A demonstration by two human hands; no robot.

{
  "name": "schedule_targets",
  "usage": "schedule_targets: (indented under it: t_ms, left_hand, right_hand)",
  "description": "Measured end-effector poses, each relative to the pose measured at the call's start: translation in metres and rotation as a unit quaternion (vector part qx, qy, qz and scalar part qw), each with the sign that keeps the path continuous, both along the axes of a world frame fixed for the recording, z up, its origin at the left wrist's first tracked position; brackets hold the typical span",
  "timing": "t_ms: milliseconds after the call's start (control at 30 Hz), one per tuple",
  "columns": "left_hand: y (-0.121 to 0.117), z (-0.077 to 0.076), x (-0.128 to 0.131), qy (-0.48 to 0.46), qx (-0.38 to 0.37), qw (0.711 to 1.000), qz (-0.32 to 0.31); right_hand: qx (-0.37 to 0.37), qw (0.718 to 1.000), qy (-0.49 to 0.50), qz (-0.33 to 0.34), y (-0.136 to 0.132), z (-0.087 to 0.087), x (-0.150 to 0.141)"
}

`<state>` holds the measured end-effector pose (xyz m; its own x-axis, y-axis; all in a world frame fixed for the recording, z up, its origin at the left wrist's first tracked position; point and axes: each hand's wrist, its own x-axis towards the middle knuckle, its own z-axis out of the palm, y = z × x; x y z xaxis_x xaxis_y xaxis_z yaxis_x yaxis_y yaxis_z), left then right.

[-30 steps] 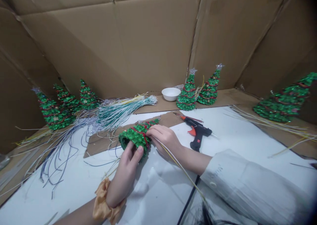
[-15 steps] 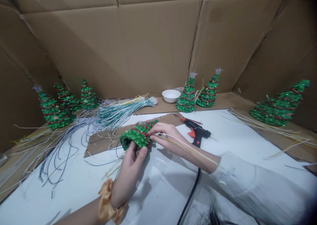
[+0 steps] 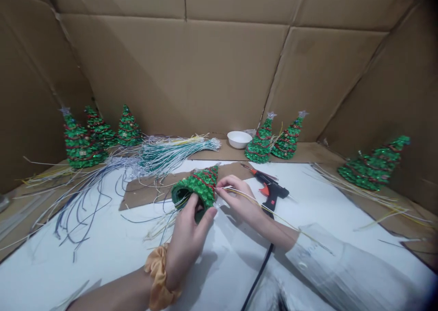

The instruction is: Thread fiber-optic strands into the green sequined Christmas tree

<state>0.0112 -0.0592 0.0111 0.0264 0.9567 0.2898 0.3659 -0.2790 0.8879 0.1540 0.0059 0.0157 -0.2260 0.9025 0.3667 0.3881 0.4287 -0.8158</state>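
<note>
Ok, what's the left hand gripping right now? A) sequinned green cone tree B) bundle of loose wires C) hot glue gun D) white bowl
A: the left hand curls around the sequinned green cone tree, with its fingers at the tree's dark open base.

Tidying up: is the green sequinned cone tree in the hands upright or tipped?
Tipped: the green sequinned cone tree lies sideways in the left hand, its hollow base facing left and its tip pointing up-right.

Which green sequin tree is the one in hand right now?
The tree in the left hand, over the cardboard piece, with its hollow base showing; the other six trees sit apart, untouched.
</note>
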Motion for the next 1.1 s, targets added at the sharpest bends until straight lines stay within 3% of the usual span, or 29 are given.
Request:
schedule_targets:
  t_ms: [200,400,600,800,1000,1100]
  left_hand:
    - [-0.002,0.01,0.002,0.187,0.132,0.972,0.05]
    - [-0.002,0.019,0.007,0.368,0.317,0.87,0.085]
    - [-0.015,0.044,0.023,0.489,0.36,0.788,0.1]
    - [-0.024,0.054,0.041,0.464,0.359,0.794,0.157]
    - [-0.024,0.058,0.038,0.492,0.385,0.766,0.154]
    - [-0.025,0.06,0.038,0.486,0.384,0.768,0.16]
  right_hand:
    - [-0.092,0.989,0.097,0.061,-0.001,0.006,-0.003]
    - [-0.133,0.97,0.191,0.063,-0.007,0.021,-0.004]
    - [-0.085,0.964,0.238,0.085,-0.008,0.022,-0.001]
    - [-0.011,0.98,0.2,-0.016,-0.013,0.032,0.0]
    - [-0.011,0.985,0.172,-0.03,-0.021,0.037,-0.005]
    - [-0.005,0.989,0.145,-0.031,-0.025,0.039,-0.006]
